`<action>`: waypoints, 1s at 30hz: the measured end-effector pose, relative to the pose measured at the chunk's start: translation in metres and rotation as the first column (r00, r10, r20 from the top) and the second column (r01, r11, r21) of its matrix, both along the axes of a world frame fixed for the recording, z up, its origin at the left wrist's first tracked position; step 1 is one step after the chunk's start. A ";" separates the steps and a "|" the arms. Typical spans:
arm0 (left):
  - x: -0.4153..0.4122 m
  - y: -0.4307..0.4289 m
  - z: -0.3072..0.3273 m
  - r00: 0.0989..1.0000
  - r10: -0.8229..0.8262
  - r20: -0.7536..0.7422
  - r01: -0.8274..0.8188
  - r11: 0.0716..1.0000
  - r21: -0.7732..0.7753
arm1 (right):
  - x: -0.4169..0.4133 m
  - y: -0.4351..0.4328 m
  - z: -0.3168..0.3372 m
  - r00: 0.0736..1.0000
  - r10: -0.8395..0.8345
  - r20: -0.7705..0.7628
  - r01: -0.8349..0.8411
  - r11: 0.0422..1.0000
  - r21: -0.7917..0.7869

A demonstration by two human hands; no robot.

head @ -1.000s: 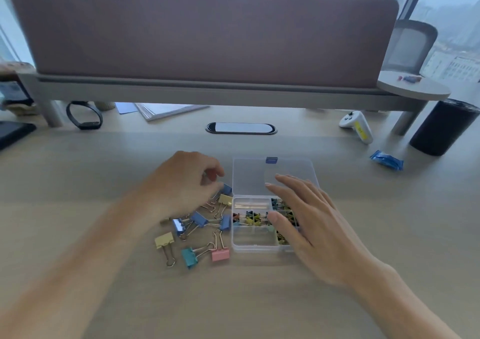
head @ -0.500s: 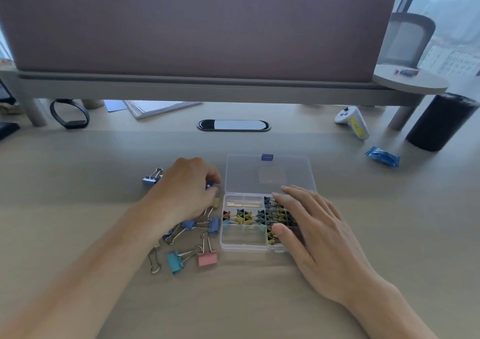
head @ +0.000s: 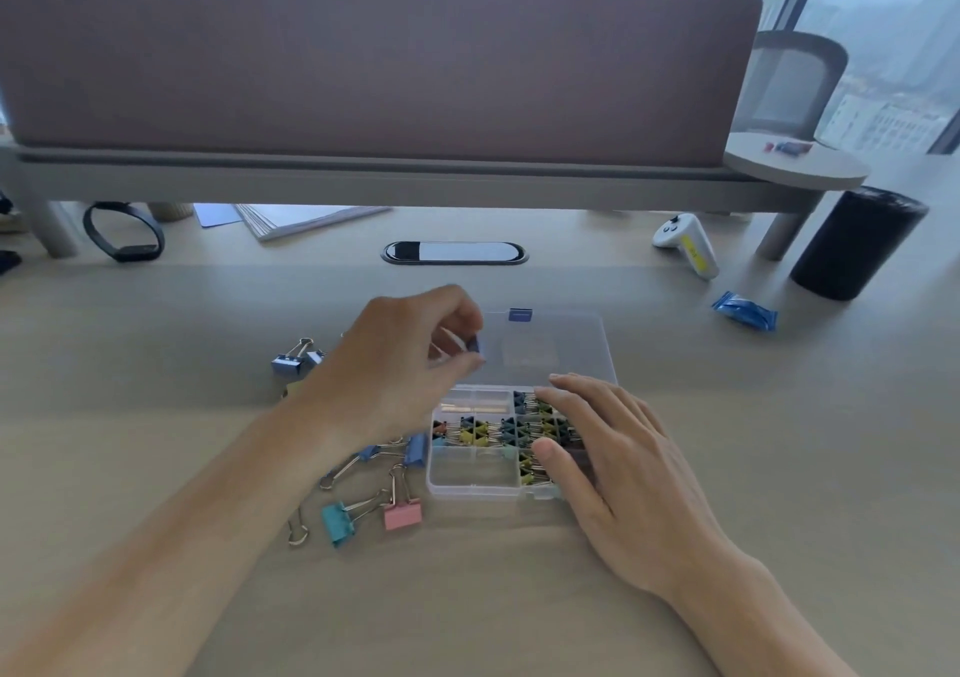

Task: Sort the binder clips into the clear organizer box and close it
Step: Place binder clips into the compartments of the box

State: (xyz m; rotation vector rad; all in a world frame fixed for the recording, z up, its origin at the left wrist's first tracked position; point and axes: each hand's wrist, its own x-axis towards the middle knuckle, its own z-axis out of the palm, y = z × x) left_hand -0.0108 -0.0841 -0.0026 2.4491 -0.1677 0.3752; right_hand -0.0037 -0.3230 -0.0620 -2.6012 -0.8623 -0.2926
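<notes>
The clear organizer box (head: 467, 489) lies open in the middle of the desk, its lid (head: 561, 344) folded flat behind it. Several compartments hold small coloured clips. My right hand (head: 618, 463) rests flat on the box's right side, fingers spread. My left hand (head: 400, 364) hovers at the lid's left edge, fingers pinched on a blue binder clip (head: 474, 346). Loose clips lie left of the box: a pink one (head: 402, 513), a teal one (head: 337, 520), a blue one (head: 415, 450) and another blue one (head: 288, 363) farther back.
A fabric divider on a raised shelf (head: 363, 172) spans the back. Under it lie a black wristband (head: 124, 237) and papers (head: 306, 219). A white controller (head: 688, 245), a blue packet (head: 745, 310) and a black cylinder (head: 857, 242) sit at the right.
My left hand has lifted from the loose clips with a blue clip pinched and moved right toward the lid. My right hand stays on the box.
</notes>
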 end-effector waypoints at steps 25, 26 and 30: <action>-0.024 0.006 -0.031 0.996 -0.084 0.035 0.067 0.935 0.348 | 0.000 0.001 0.002 1.000 -0.008 -0.001 0.008 0.997 -0.075; -0.024 0.007 -0.034 0.994 -0.102 0.032 0.083 0.924 0.372 | -0.001 0.002 0.003 1.000 -0.001 0.014 0.002 0.996 -0.085; -0.022 0.007 -0.038 0.993 -0.116 0.027 0.100 0.937 0.333 | -0.003 0.004 0.007 0.996 0.054 0.064 -0.044 0.989 -0.142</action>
